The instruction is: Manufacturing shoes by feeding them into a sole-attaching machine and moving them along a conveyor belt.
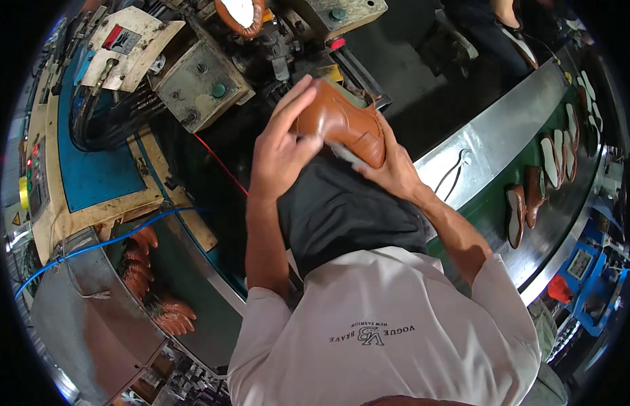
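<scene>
Tan leather catches the light first: a shoe [343,122] is held up at chest height, over the dark apron [349,213], in front of the machine [200,81]; the left hand [282,145] wraps its near side, fingers spread along the upper and closed on it; the right hand [393,169] cups it from below and behind, also gripping; a pale strip or tool shows between the two hands under the shoe, but I cannot tell what it is.

To my eye the work is turning and checking the shoe, or dressing its edge, before it goes to the machine; doing that well seems to call for a firm hold with the left hand so the upper does not crease, while the right hand does the fine work; keeping the thumbs off the polished toe would spare it marks; holding it clear of the machine's metal edges looks wise.

To the right runs a green belt [494,210] with more shoes [525,203] lying in pairs, well apart from the hands; at lower left a bin [78,318] holds brown pieces [152,284]; a blue hose [105,240] crosses above it.
</scene>
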{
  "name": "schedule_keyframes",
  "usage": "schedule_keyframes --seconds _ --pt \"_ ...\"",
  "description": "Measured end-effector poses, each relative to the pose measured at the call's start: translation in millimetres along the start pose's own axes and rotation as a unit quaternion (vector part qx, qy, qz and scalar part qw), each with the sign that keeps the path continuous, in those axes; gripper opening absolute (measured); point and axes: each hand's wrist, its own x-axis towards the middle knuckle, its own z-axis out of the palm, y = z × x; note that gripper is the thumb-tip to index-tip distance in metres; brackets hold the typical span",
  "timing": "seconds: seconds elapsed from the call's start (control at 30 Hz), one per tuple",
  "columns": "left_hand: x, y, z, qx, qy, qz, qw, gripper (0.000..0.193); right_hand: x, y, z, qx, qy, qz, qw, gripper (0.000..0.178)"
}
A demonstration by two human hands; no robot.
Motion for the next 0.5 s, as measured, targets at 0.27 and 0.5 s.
schedule_keyframes --seconds 0.27,0.5 --pt "-33 13 28 0.036 0.006 -0.098 0.994 0.078 10 52 44 -0.012 0.047 -0.147 0.988 0.105" --pt "-27 5 22 0.033 0.030 -0.097 0.994 0.066 21 55 33 -0.036 -0.004 -0.146 0.989 0.111"
